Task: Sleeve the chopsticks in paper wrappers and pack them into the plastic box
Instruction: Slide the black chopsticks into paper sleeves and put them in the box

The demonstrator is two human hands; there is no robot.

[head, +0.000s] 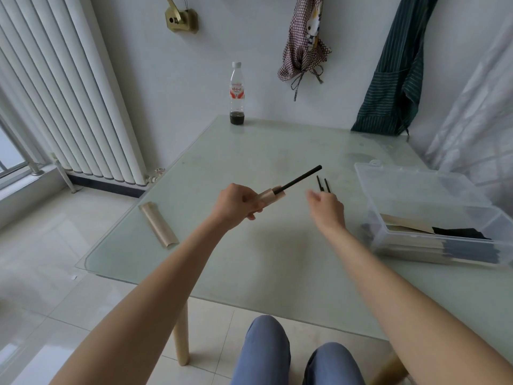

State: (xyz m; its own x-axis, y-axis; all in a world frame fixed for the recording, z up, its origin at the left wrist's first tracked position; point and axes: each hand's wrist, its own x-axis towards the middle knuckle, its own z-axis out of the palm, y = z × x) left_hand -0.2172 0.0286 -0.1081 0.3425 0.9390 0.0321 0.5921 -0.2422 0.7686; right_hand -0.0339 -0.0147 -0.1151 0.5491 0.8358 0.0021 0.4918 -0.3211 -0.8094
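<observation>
My left hand (236,202) grips a tan paper wrapper (270,197) above the glass table (249,257). A black chopstick (301,177) sticks out of the wrapper's open end, pointing up and right. My right hand (327,208) hovers over the table just to the right, blurred, its fingers over two loose black chopsticks (322,184) that lie on the glass; whether it holds them I cannot tell. A clear plastic box (427,190) stands at the right, lid up, with several sleeved chopsticks (444,234) inside. More tan wrappers (158,225) lie at the left.
A plastic bottle (236,94) with a little dark liquid stands at the table's far edge. White radiator (55,93) at the left, aprons (304,37) hanging on the wall behind. My knees (294,354) are under the near edge, beside a wooden table leg (180,332).
</observation>
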